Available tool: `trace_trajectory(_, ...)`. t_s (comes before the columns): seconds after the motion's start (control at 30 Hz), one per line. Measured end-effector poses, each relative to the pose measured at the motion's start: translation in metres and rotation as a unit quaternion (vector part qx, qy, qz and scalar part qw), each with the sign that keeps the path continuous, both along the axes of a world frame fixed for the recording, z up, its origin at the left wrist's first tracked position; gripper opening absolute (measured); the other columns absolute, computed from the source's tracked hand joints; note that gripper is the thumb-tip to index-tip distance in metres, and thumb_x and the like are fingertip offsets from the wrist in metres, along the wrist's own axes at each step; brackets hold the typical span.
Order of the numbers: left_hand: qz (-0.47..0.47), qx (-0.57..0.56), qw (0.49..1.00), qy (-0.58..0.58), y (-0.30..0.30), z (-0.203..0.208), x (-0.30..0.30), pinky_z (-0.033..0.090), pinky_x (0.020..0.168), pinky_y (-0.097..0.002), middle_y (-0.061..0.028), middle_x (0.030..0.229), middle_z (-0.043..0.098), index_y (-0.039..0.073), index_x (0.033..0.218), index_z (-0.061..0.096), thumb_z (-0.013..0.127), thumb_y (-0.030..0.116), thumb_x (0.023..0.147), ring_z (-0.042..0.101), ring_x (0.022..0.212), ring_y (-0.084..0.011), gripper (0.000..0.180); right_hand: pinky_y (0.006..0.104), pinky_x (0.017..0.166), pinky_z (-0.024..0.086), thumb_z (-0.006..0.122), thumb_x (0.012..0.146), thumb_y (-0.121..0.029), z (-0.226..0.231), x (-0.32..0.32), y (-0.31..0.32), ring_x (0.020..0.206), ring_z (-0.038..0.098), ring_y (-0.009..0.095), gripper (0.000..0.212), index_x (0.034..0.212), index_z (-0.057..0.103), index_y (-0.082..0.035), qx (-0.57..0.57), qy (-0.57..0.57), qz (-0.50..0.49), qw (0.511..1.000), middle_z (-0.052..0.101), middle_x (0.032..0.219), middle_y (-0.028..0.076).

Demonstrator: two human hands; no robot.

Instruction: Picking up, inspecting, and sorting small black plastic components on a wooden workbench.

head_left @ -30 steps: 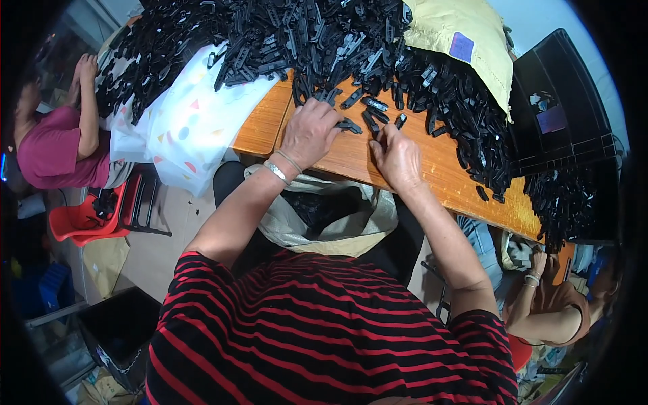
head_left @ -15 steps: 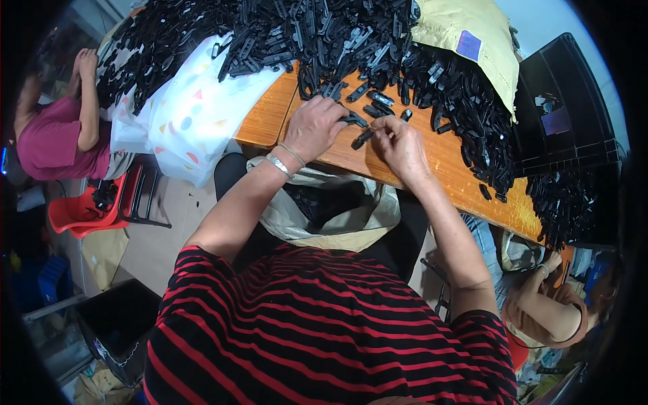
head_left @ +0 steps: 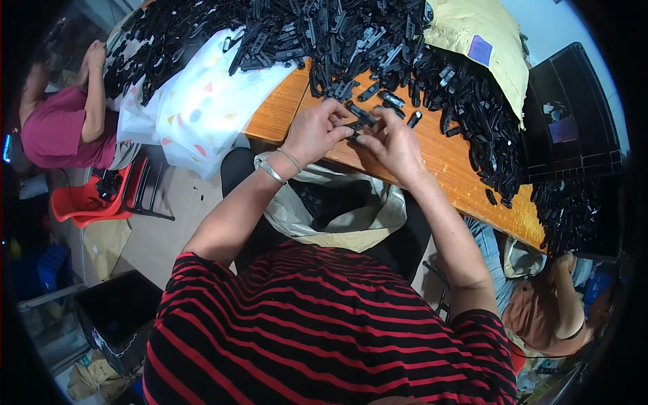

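Note:
My left hand (head_left: 314, 133), with a bracelet at the wrist, pinches the left end of a small black plastic part (head_left: 354, 126) just over the table's near edge. My right hand (head_left: 395, 143) has its thumb and fingers closed on the right end of that part. Another slim black plastic part (head_left: 359, 113) shows just beyond the fingertips; whether it is held too, I cannot tell. Several loose black parts (head_left: 391, 99) lie a little farther off. The fingers partly hide what they grip.
A large heap of black parts (head_left: 337, 34) covers the wooden table (head_left: 439, 172). An open woven sack (head_left: 364, 223) sits at my lap. White patterned plastic (head_left: 202, 108) hangs at left; a yellowish sack (head_left: 472, 20) lies at right. Co-workers sit either side, one in a maroon shirt (head_left: 64, 131).
My right hand has moved up and left, bringing its black part against my left hand's fingers. The hands were apart before and now meet over the part. The whole view has shifted slightly.

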State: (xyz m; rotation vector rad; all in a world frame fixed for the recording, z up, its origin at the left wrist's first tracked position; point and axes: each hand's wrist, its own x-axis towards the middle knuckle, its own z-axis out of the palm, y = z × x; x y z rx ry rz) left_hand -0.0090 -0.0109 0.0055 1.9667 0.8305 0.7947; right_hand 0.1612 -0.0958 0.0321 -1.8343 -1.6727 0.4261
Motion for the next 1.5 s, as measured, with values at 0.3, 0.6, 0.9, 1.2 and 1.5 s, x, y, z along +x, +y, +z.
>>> trace_trajectory(0.3, -0.083, -0.144, 0.984, -0.070, 0.013, 0.012, 0.006, 0.049, 0.061, -0.0210, -0.0018, 0.075, 0.064, 0.000, 0.088, 0.062, 0.071, 0.014, 0.080, 0.058, 0.065, -0.0063, 0.019, 0.0205, 0.047, 0.044, 0.058, 0.092, -0.012, -0.014, 0.009, -0.004, 0.053, 0.055, 0.008, 0.012, 0.090, 0.058, 0.000, -0.071, 0.450, -0.052, 0.889, 0.060, 0.068, 0.005)
trace_trajectory(0.6, -0.004, -0.178, 0.984, 0.001, 0.008, 0.000, 0.011, 0.050, 0.063, -0.0268, -0.0054, 0.074, 0.065, -0.001, 0.086, 0.065, 0.072, 0.018, 0.078, 0.060, 0.068, -0.0123, 0.022, 0.0214, 0.037, 0.041, 0.060, 0.091, -0.014, -0.017, -0.001, -0.005, 0.042, 0.053, 0.010, 0.016, 0.084, 0.053, -0.001, -0.131, 0.425, -0.096, 0.891, 0.060, 0.063, 0.006)
trace_trajectory(0.9, 0.044, -0.083, 0.987, 0.127, 0.006, -0.001, 0.011, 0.050, 0.065, -0.0341, -0.0108, 0.074, 0.066, 0.002, 0.078, 0.063, 0.072, 0.021, 0.075, 0.064, 0.069, -0.0241, 0.021, 0.0240, 0.034, 0.042, 0.062, 0.089, -0.013, -0.010, -0.003, 0.004, 0.039, 0.053, 0.012, 0.022, 0.077, 0.047, -0.003, -0.181, 0.356, -0.094, 0.912, 0.059, 0.057, 0.008)
trace_trajectory(1.2, -0.052, -0.065, 0.970, 0.227, -0.009, 0.015, -0.013, 0.048, 0.069, -0.0342, -0.0105, 0.079, 0.063, 0.004, 0.075, 0.065, 0.072, 0.026, 0.075, 0.062, 0.074, -0.0232, 0.023, 0.0299, 0.042, 0.045, 0.071, 0.081, -0.020, -0.005, 0.001, -0.018, 0.048, 0.059, 0.015, 0.028, 0.071, 0.055, 0.000, -0.296, 0.224, 0.011, 0.928, 0.060, 0.055, 0.008)
trace_trajectory(1.5, 0.002, 0.305, 0.942, 0.139, 0.008, 0.008, 0.035, 0.048, 0.072, -0.0361, -0.0110, 0.088, 0.053, 0.007, 0.095, 0.064, 0.068, 0.008, 0.074, 0.057, 0.085, -0.0271, 0.022, 0.0445, 0.067, 0.049, 0.068, 0.076, -0.010, -0.008, 0.026, 0.015, 0.077, 0.061, 0.036, 0.018, 0.093, 0.062, -0.005, 0.070, -0.160, -0.052, 0.983, 0.059, 0.093, 0.016)
